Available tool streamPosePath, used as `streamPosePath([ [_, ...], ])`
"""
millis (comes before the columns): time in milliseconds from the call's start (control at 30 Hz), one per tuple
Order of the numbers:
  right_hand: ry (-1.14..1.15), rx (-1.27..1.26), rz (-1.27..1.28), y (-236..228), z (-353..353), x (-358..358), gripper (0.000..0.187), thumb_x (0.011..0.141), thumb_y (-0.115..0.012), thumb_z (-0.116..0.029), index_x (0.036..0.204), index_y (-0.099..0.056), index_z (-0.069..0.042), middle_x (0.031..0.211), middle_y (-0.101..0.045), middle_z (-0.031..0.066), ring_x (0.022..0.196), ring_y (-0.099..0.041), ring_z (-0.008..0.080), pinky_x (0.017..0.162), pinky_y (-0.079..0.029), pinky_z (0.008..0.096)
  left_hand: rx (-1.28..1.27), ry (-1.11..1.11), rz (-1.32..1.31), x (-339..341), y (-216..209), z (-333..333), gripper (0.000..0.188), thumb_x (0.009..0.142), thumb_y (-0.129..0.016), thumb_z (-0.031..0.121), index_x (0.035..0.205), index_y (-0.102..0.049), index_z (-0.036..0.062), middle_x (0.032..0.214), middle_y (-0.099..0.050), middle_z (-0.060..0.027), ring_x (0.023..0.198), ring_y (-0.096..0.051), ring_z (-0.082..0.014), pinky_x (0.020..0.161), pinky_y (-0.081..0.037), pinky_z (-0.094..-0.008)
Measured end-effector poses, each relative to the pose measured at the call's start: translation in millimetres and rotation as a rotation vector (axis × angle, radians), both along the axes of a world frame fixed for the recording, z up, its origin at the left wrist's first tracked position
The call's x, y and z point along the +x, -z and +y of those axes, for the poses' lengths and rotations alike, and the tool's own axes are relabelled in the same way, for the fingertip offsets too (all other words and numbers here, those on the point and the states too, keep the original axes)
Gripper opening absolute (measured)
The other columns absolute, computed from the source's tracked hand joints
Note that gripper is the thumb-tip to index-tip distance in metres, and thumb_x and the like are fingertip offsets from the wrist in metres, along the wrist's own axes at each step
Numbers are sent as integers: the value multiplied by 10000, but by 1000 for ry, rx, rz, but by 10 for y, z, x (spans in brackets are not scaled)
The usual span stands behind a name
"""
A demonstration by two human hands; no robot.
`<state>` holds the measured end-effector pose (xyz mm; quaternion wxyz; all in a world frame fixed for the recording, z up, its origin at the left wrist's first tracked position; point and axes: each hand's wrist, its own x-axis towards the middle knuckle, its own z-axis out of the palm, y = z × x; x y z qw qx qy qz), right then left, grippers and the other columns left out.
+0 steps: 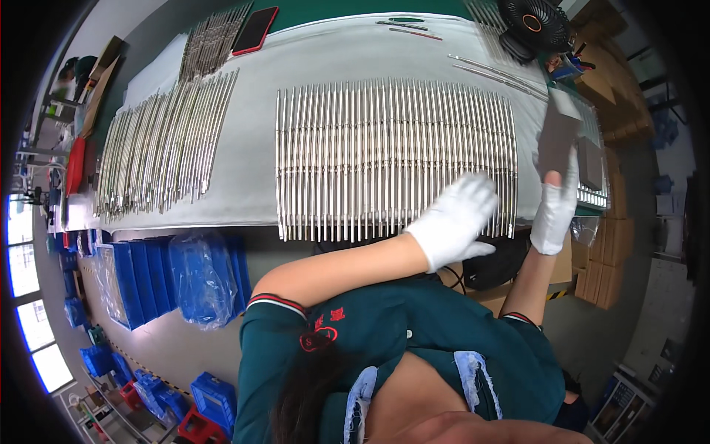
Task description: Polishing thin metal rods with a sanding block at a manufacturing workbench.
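A row of slim silvery metal rods (392, 155) lies side by side on the light-covered table in front of me. My left hand (458, 222), in a white glove, reaches across to the near right part of this row. Its fingers are stretched out over the rods, with the thumb apart. At the table's right end my right hand (555, 214), also gloved but with a bare thumb tip, grips a flat grey rectangular block (556, 140). The block stands tilted upward and looks a little blurred. Just right of it sits a second grey block (589, 163).
More rods (163, 144) lie on the left, with a darker bundle (214, 41) behind. A red-edged phone (255, 31), loose thin rods (495, 74) and a black fan (532, 26) are at the back. Blue bins (140, 281) stand below the table's left front edge.
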<state>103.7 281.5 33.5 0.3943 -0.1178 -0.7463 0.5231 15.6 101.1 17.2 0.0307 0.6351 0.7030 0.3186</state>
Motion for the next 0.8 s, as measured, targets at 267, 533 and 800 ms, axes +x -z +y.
streamPosePath([
  [267, -71, 741, -525, -22, -93, -636, 526, 814, -693, -235, 1320, -562, -174, 1315, -508, 214, 1095, -568, 375, 935, -458, 409, -248, -295, 271, -223, 97, -821, 711, 703, -751, 249, 1298, -467, -16, 1310, -490, -189, 1282, -434, -362, 1096, -328, -460],
  [533, -64, 923, -671, 115, -65, -727, 547, 804, -695, -253, 1330, -555, -204, 1320, -490, 237, 1124, -536, 414, 987, -427, 438, -173, -294, 178, -170, 179, -867, 722, 671, -740, 141, 1316, -447, 4, 1301, -488, -173, 1274, -441, -349, 1092, -337, -456],
  [800, -124, 856, -645, 113, -52, -725, 551, 821, -682, -220, 1352, -537, -227, 1339, -475, 224, 1137, -525, 409, 1001, -414, 436, -174, -290, 233, -172, 201, -884, 631, 749, -696, 184, 1314, -460, 32, 1279, -499, -164, 1257, -454, -347, 1080, -350, -461],
])
